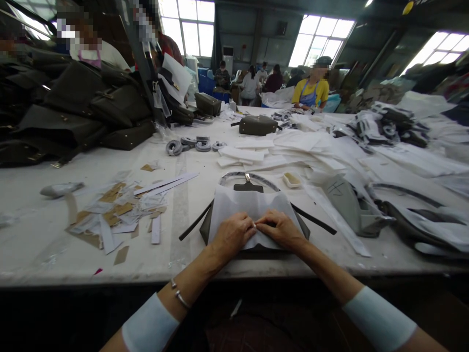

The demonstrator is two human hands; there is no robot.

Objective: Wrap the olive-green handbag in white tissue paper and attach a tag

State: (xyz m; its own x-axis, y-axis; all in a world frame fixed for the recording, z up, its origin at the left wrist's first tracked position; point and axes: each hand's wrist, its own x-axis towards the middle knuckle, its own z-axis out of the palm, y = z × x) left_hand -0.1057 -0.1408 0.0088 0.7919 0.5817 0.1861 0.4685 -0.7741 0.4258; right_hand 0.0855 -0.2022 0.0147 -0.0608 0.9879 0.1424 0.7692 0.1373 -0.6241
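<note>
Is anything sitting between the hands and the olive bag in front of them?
Yes. A white paper sheet lies over the bag. The left hand and right hand both rest on that sheet near its lower edge, fingertips meeting, so paper separates them from the bag's front. Nothing else visible intervenes.

handbag workshop: stacked bags (91, 105), seated workers (310, 90)

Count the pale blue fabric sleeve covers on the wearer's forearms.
2. The left pale blue fabric sleeve cover is bottom left; the right sleeve cover is bottom right. None seems hidden.
</note>
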